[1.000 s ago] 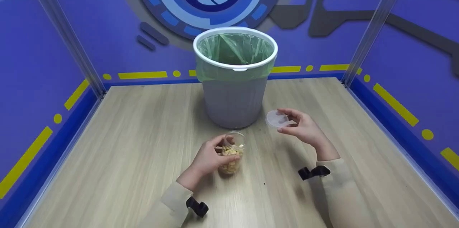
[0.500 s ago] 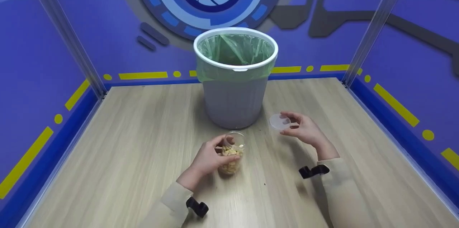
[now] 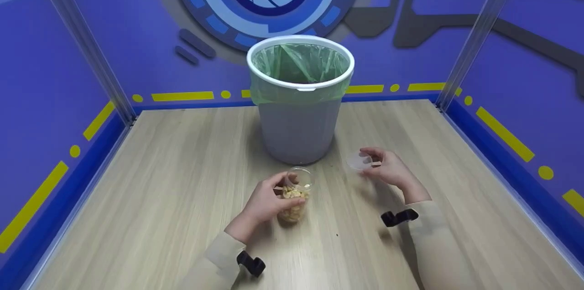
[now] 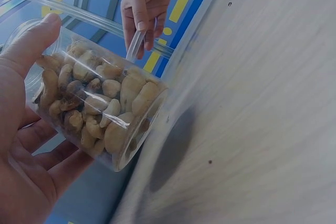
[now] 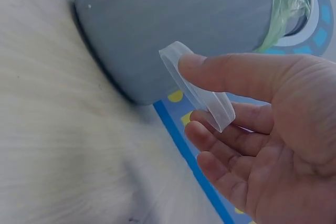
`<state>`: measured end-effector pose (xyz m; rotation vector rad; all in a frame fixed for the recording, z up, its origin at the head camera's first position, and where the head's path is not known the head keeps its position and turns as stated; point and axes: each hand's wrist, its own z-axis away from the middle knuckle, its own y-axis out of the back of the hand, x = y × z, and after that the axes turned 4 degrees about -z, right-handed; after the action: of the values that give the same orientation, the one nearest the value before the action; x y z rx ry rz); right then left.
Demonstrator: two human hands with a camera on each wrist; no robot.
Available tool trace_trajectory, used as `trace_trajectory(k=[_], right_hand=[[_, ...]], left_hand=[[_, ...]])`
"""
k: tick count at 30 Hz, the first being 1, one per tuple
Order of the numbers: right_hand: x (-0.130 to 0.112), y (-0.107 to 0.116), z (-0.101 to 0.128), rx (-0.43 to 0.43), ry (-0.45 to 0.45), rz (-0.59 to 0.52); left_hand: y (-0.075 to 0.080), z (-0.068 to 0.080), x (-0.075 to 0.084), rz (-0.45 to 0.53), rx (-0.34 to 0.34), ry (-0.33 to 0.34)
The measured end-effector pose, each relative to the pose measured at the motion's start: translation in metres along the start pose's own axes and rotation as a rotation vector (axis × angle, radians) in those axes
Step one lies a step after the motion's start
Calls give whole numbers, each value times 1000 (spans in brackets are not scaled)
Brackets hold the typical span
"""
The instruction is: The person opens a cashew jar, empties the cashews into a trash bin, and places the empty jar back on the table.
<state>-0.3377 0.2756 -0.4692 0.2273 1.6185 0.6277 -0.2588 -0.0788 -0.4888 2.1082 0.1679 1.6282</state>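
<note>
Pale wooden tabletop (image 3: 191,162), jar (image 4: 102,95) in left grip (image 3: 266,199), lid (image 3: 357,161) in right grip (image 3: 391,170).

The clear jar (image 3: 305,179) looks like glossy plastic; the nuts (image 4: 105,86) inside are matt and uneven. The lid (image 5: 211,104) is smooth, cloudy plastic. The bin (image 3: 299,130) is matt plastic, its bag (image 3: 283,95) a thin, crinkled, shiny film. The table (image 3: 191,167) has wood grain with a soft sheen. The sleeves (image 3: 435,230) are matt cloth, the posts (image 3: 75,37) smooth metal.
</note>
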Motion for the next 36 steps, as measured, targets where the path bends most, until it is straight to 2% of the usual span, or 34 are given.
trace_trajectory(k=[10, 21, 29, 36], right_hand=[[12, -3, -1, 19, -23, 79], [25, -8, -5, 8, -55, 80], [31, -11, -6, 7, -81, 88], [33, -13, -6, 17, -79, 93]], left_hand=[[0, 0, -1, -5, 1, 12], [1, 1, 1, -5, -5, 26], [0, 0, -1, -12, -5, -6], [0, 0, -1, -11, -9, 14]])
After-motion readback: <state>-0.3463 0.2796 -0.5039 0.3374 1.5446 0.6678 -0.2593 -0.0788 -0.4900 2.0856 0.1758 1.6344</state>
